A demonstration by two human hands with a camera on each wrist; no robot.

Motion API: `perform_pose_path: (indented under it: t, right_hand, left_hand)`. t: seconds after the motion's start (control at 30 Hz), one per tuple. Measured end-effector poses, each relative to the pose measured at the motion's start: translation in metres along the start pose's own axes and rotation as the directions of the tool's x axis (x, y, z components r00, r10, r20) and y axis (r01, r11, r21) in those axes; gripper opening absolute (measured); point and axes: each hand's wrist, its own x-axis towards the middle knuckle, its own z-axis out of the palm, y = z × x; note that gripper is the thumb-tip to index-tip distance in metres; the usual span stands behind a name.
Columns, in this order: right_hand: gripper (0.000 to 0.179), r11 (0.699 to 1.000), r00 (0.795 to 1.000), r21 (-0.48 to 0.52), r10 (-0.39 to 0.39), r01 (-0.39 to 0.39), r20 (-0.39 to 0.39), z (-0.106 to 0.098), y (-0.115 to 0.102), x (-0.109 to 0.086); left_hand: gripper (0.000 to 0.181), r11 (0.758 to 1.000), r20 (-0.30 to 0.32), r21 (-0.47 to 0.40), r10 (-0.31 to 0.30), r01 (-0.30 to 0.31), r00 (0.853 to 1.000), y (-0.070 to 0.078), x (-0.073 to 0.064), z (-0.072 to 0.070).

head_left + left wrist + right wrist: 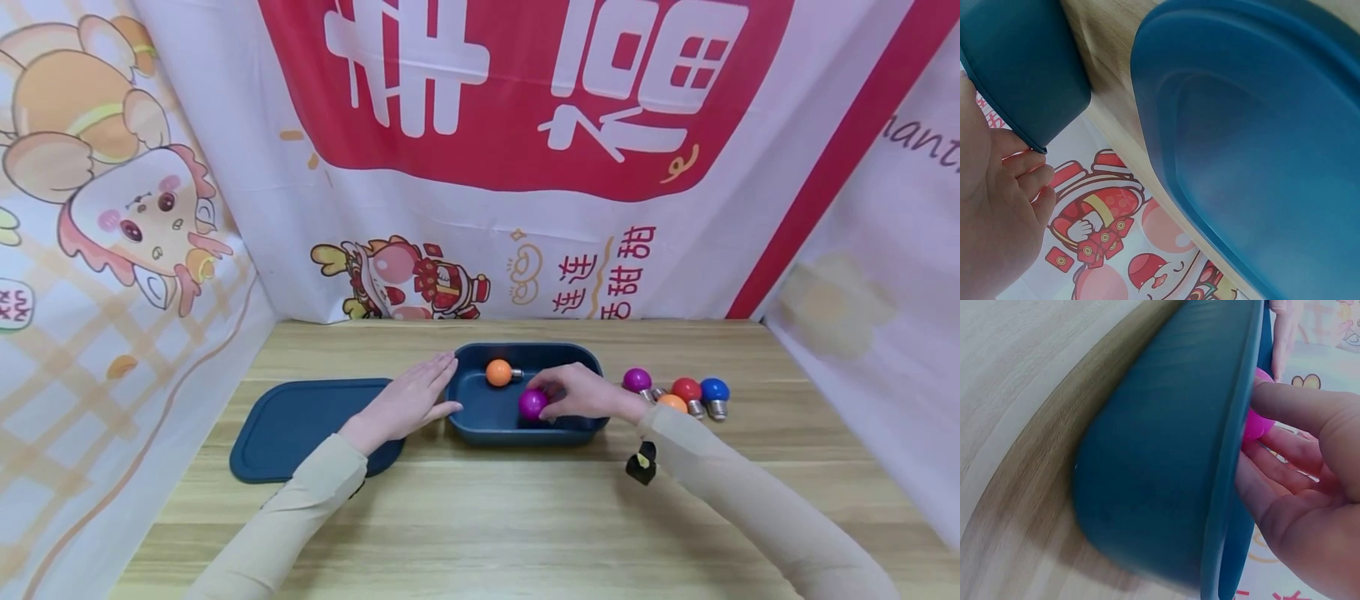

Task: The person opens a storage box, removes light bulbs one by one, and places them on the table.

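Note:
In the head view a dark blue box (pixel 480 437) stands on the wooden table. My right hand (pixel 581 390) reaches over its right side and pinches a purple light bulb (pixel 533 404) inside it. The right wrist view shows that bulb (pixel 1259 419) between thumb and fingers, partly hidden by the box wall (pixel 1154 450). An orange light bulb (pixel 498 372) lies in the box toward the back left. My left hand (pixel 408 396) rests its fairly straight fingers against the box's left rim; in the left wrist view the fingers (pixel 1029 169) touch the rim from outside.
The flat blue lid (pixel 307 425) lies on the table left of the box. Right of the box are a purple bulb (pixel 637 380), a red bulb (pixel 686 389), a blue bulb (pixel 715 390) and an orange bulb (pixel 672 403). Printed cloth (pixel 525 250) hangs behind the table.

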Motion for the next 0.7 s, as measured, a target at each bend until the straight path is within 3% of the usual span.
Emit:
perform_pose_path:
  t: [0.2, 0.47, 0.7]
  right_hand:
    - [0.041, 1.0, 0.998, 0.002, -0.013, 0.013, -0.054, -0.008, 0.003, -0.01]
    - [0.043, 0.999, 0.986, 0.02, 0.051, -0.048, -0.161, -0.025, 0.005, -0.024]
    - [0.042, 0.998, 0.973, 0.033, 0.054, -0.048, -0.226, -0.039, 0.017, -0.036]
  left_hand:
    - [0.079, 1.0, 0.002, -0.011, -0.007, 0.007, 1.0, 0.001, 0.0, 0.0]
    - [0.079, 1.0, 0.004, -0.019, -0.021, 0.021, 1.0, 0.0, 0.002, 0.001]
    - [0.079, 1.0, -0.015, -0.022, 0.003, -0.004, 1.0, 0.0, 0.001, 0.001]
